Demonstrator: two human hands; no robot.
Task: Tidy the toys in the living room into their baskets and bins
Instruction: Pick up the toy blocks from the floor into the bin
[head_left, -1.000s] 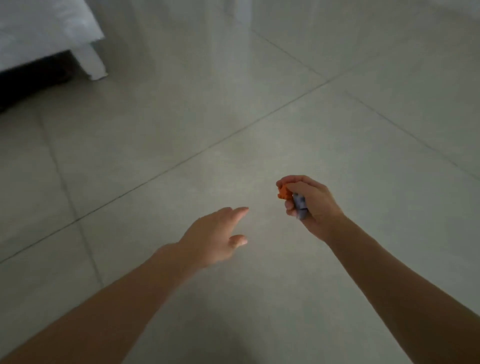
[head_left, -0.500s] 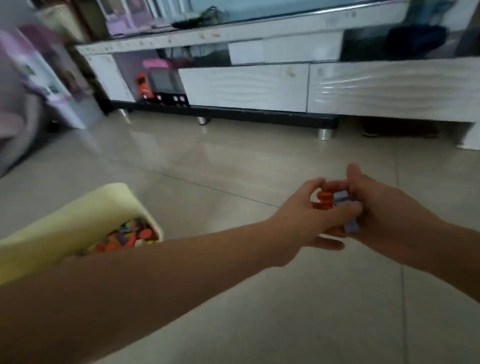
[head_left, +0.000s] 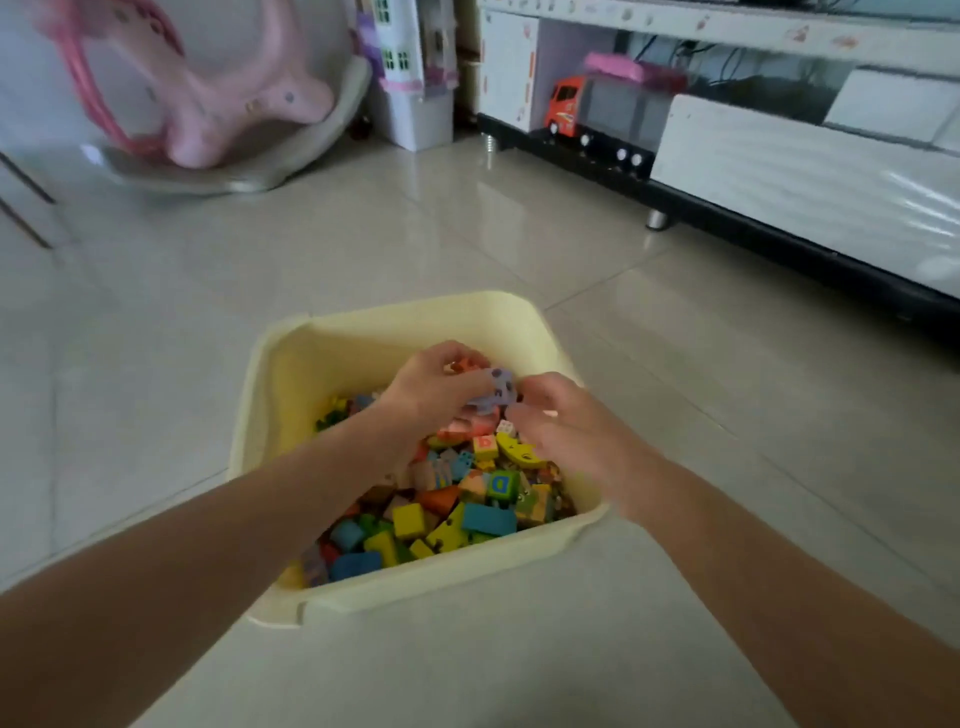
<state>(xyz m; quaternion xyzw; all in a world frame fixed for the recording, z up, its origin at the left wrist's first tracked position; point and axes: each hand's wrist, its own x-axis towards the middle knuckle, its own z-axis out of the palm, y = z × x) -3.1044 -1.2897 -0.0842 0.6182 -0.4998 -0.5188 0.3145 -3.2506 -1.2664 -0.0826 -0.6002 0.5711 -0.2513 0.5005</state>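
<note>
On the tiled floor, yellow bin full of coloured blocks, left hand pinching purple piece, right hand loosely spread

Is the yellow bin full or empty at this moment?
Partly full. The yellow bin holds many coloured blocks, piled against the near side; its far inner wall is bare.

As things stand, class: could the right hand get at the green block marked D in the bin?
Probably yes. The right hand hovers open over the yellow bin, just above and right of the green D block, which lies uncovered on top of the pile. Nothing stands between them.
</note>
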